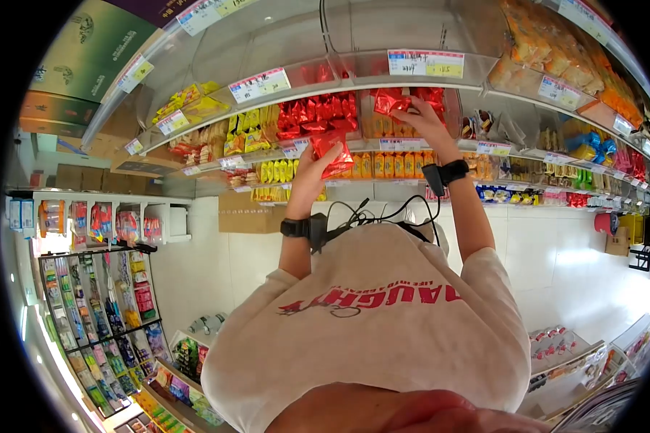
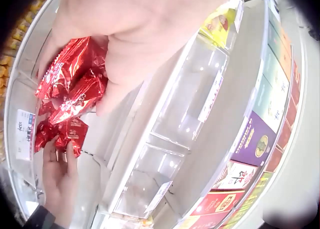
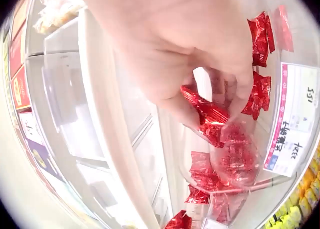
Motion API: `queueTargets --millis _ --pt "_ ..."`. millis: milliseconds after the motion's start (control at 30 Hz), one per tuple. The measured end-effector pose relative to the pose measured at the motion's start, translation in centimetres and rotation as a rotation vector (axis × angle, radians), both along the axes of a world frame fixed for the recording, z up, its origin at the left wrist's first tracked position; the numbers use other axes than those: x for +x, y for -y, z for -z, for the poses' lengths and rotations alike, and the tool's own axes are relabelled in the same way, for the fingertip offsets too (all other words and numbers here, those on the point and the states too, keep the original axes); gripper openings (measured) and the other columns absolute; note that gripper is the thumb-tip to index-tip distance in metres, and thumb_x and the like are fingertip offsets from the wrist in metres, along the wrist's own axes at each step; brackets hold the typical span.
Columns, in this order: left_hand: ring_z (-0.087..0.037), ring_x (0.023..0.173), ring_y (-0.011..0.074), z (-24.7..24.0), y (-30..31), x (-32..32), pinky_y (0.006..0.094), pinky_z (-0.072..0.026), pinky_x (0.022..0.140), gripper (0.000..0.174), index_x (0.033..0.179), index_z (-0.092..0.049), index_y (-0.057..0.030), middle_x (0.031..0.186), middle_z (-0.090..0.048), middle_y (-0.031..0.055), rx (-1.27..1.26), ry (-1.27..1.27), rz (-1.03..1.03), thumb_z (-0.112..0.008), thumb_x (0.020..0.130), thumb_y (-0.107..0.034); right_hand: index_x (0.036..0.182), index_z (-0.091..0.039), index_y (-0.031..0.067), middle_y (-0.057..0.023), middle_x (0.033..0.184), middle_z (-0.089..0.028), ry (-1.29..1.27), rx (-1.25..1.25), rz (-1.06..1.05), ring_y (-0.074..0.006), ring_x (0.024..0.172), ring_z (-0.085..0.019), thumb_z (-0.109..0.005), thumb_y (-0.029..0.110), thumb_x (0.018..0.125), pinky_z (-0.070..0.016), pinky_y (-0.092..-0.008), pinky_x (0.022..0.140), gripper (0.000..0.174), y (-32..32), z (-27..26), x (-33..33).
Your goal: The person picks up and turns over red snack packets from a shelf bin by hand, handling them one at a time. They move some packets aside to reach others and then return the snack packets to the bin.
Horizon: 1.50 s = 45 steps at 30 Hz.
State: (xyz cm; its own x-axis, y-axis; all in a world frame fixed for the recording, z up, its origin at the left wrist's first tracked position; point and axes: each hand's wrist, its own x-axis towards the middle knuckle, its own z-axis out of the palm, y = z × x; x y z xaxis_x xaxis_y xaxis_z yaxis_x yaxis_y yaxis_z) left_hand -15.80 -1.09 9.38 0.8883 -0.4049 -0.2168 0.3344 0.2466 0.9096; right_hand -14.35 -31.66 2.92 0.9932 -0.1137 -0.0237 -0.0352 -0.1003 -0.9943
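In the left hand (image 1: 312, 169) is a red foil packet (image 1: 332, 156), held between thumb and fingers in front of the shelf edge. The left wrist view shows red packets (image 2: 82, 94) under the curled left hand (image 2: 125, 34). My right hand (image 1: 427, 128) reaches over a shelf bin and touches red packets (image 1: 392, 102). Seen from the right wrist, the right hand (image 3: 185, 49) pinches one red packet (image 3: 207, 114) between thumb and fingers. More red packets (image 3: 258, 94) lie beside it, and others fill the bin (image 1: 318, 114) to the left.
Price labels (image 1: 426, 63) line the clear shelf fronts. Yellow packets (image 1: 251, 130) and orange packets (image 1: 393, 165) stand on nearby shelves. A cardboard box (image 1: 249, 213) sits on the floor below. Black cables (image 1: 383, 219) hang near the waist.
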Motion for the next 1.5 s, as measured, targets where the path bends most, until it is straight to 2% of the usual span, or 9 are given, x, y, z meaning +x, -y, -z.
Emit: queueTargets --millis 167,367,567,667,800,933,1167,1267,1500 --pt "-0.067 0.104 0.0143 0.5 0.2 -0.1 0.0315 -0.0561 0.09 0.041 0.13 -0.058 0.0003 0.119 -0.067 0.007 -0.009 -0.008 0.063 -0.071 0.097 -0.018 0.128 -0.057 -0.0025 -0.0065 0.105 -0.071 0.108 0.175 0.13 -0.0115 0.099 -0.064 -0.074 0.022 0.094 -0.0504 -0.0285 0.086 0.045 -3.1 -2.2 -3.2" --pt "-0.066 0.108 0.0143 0.9 -1.0 -0.8 0.0309 -0.0544 0.093 0.038 0.132 -0.057 -0.0003 0.122 -0.066 0.0072 -0.137 -0.049 0.041 -0.067 0.1 -0.019 0.131 -0.056 -0.0009 -0.0081 0.117 -0.069 0.149 0.322 -0.067 -0.0124 0.105 -0.063 -0.067 0.013 0.099 -0.0506 -0.0281 0.092 0.037 -6.9 -6.1 -5.7" --pt "-0.066 0.11 0.015 1.9 -4.3 -0.9 0.0307 -0.0533 0.094 0.034 0.131 -0.058 -0.0006 0.125 -0.066 0.0087 -0.239 -0.065 -0.064 -0.065 0.101 -0.016 0.14 -0.054 0.0004 -0.0051 0.113 -0.069 0.156 0.18 -0.233 -0.0083 0.101 -0.06 -0.065 0.016 0.101 -0.0489 -0.0249 0.088 0.044 -11.6 -7.5 -6.5" --pt "-0.066 0.111 0.0155 2.6 -6.5 -1.2 0.0305 -0.0534 0.095 0.033 0.13 -0.058 -0.0013 0.126 -0.066 0.0091 -0.287 -0.077 -0.052 -0.065 0.101 -0.013 0.151 -0.045 0.0042 -0.0059 0.125 -0.067 0.074 -0.02 -0.441 -0.0077 0.111 -0.057 -0.06 0.015 0.103 -0.0461 -0.0257 0.094 0.051 -13.5 -8.3 -6.4" --pt "-0.065 0.113 0.0144 2.6 -9.2 -2.4 0.0304 -0.0538 0.095 0.038 0.137 -0.054 -0.004 0.13 -0.064 0.0073 -0.324 -0.216 -0.08 -0.064 0.102 -0.014 0.134 -0.057 0.004 -0.0035 0.108 -0.067 0.066 0.029 -0.331 -0.0077 0.099 -0.061 -0.065 0.009 0.1 -0.0495 -0.0253 0.086 0.035 -18.1 -7.6 -5.6" --pt "-0.064 0.114 0.0149 2.8 -11.6 -3.6 0.0309 -0.0542 0.094 0.041 0.139 -0.052 -0.0037 0.128 -0.064 0.0069 -0.342 -0.197 -0.084 -0.062 0.103 -0.021 0.11 -0.067 0.0009 -0.0032 0.102 -0.071 0.128 0.094 -0.264 -0.0106 0.095 -0.067 -0.069 0.005 0.096 -0.0534 -0.0258 0.08 0.015 -21.5 -6.8 -5.0" --pt "-0.066 0.111 0.0182 3.6 -13.1 -4.4 0.0345 -0.0549 0.094 0.035 0.135 -0.053 -0.0017 0.125 -0.065 0.0091 -0.442 -0.262 -0.177 -0.055 0.104 -0.019 0.107 -0.066 -0.0013 -0.0144 0.101 -0.07 0.445 -0.289 0.038 -0.02 0.088 -0.069 -0.061 0.0 0.097 -0.0533 -0.03 0.077 0.011 -27.8 -5.3 -6.2" --pt "-0.067 0.11 0.019 3.9 -12.9 -4.3 0.0357 -0.0556 0.093 0.034 0.134 -0.053 -0.0024 0.124 -0.065 0.0094 -0.393 -0.224 -0.211 -0.053 0.105 -0.019 0.105 -0.066 -0.0005 -0.0134 0.106 -0.069 0.35 -0.146 0.183 -0.0219 0.086 -0.069 -0.063 0.002 0.095 -0.0532 -0.0303 0.076 0.01 -29.8 -5.7 -7.3" --pt "-0.067 0.109 0.0195 4.8 -11.9 -3.4 0.0351 -0.0573 0.089 0.032 0.134 -0.052 -0.0046 0.124 -0.065 0.0096 -0.383 -0.194 -0.188 -0.055 0.105 -0.017 0.126 -0.066 0.0033 -0.0201 0.134 -0.059 0.45 -0.368 0.015 -0.0359 0.121 -0.058 -0.062 0.012 0.098 -0.0454 -0.0407 0.104 0.029 -28.7 -6.3 -9.4"
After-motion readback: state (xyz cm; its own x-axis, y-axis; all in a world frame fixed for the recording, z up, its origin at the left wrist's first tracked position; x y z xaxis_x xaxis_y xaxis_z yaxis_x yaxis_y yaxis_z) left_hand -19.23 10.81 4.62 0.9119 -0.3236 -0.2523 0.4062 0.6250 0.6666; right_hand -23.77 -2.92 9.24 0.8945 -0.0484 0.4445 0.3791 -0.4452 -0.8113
